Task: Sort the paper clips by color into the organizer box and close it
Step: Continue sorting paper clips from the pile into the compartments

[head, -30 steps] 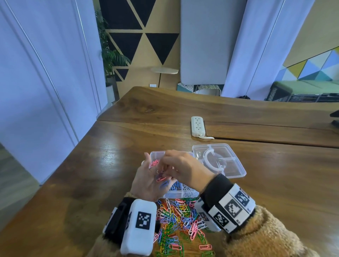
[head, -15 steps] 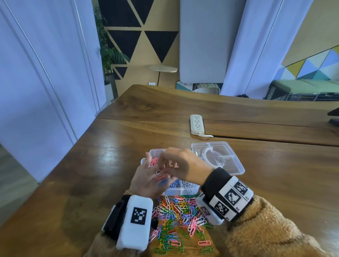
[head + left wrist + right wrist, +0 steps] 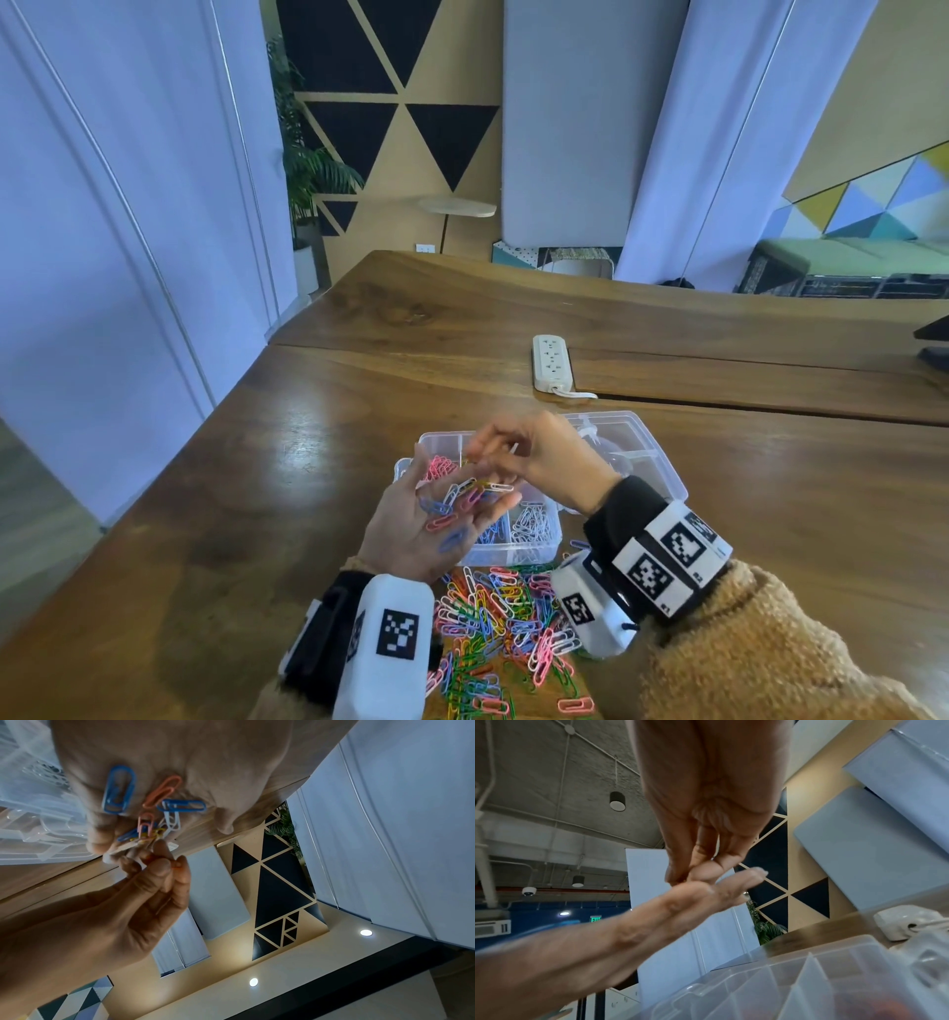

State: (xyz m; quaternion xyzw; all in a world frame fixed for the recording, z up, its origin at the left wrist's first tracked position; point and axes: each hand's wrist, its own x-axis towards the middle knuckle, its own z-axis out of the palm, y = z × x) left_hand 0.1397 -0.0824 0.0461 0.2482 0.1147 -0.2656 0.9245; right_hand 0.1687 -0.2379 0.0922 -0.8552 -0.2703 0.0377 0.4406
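Overhead, the left hand lies palm up over the near left part of the organizer box, fingers loosely cupped and carrying a small heap of paper clips in blue, pink, white and yellow. The right hand sits at about two o'clock from that heap, its fingertips pinched at the heap's far edge; whether a clip is between them is blurred. The box's pink compartment lies at eleven o'clock from the pinch, the white one at five o'clock, and the unsorted pile at six o'clock on the table. From the left wrist, the clips rest on palm and fingers, long axes mixed, and the right hand reaches in from seven o'clock, its pinch meeting the yellow and white tangle at the fingertips. From the right wrist, thumb and fingers press together just above the left hand; the box's dividers lie at five o'clock below.
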